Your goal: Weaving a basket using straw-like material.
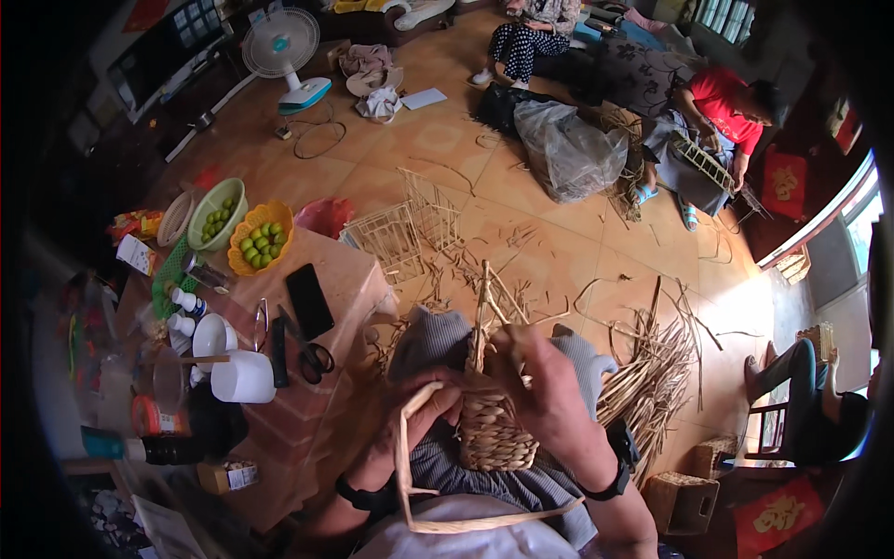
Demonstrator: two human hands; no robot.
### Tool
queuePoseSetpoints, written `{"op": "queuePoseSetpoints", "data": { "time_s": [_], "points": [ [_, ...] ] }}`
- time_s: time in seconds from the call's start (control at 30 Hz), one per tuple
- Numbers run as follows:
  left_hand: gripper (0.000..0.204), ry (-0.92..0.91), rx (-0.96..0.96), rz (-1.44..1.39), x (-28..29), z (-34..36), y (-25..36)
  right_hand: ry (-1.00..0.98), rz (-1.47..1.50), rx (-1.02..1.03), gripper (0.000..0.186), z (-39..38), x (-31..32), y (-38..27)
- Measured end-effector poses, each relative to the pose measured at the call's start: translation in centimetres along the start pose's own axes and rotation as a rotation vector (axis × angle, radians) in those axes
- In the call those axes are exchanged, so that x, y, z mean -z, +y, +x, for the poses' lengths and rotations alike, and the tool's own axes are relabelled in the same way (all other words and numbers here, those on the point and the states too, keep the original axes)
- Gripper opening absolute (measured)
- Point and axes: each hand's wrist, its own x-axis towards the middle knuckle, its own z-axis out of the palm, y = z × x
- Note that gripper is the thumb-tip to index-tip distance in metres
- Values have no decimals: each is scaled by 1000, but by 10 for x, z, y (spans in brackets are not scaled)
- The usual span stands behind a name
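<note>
A partly woven basket of thick braided dried stalks rests on my lap, over grey ribbed cloth. Part of its frame, wrapped in stalk, rises past my fingers. My left hand is closed around the basket's left side. A long pale strand hangs by that hand, bends below the basket and trails right across my front. On the other side, my right hand has its fingers pinched near the upper edge, at a dried stalk; the fingertips are partly hidden.
A table on the left bears scissors, a black phone, a white cup and bowls of green fruit. Bare frames and a stalk pile lie on the floor. Other people sit around, one in red.
</note>
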Motion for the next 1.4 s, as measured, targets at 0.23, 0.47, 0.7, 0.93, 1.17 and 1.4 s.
{"op": "queuePoseSetpoints", "data": {
  "time_s": [0.23, 0.47, 0.7, 0.93, 1.17, 1.4],
  "points": [
    [18, 64, 23, -7, -22, 30, 19, 272, 713, -359, 19, -24, 17, 19],
    [16, 87, -261, 586, -29, 56, 23, 215, -132, 95, 33, -32, 13, 23],
    [24, 42, -461, 807, -38, 72, 40, 262, -427, 91, 36, -32, -7, 24],
    [19, -3, -640, 1158, -57, 74, 59, 325, -638, 121, 37, -37, -7, 31],
    [20, -101, -637, 1347, -48, 69, 69, 286, -537, 55, 43, -38, -16, 37],
    [25, -125, -406, 1183, -37, 78, 49, 160, -444, -148, 43, -39, -16, 38]
  ]
}}
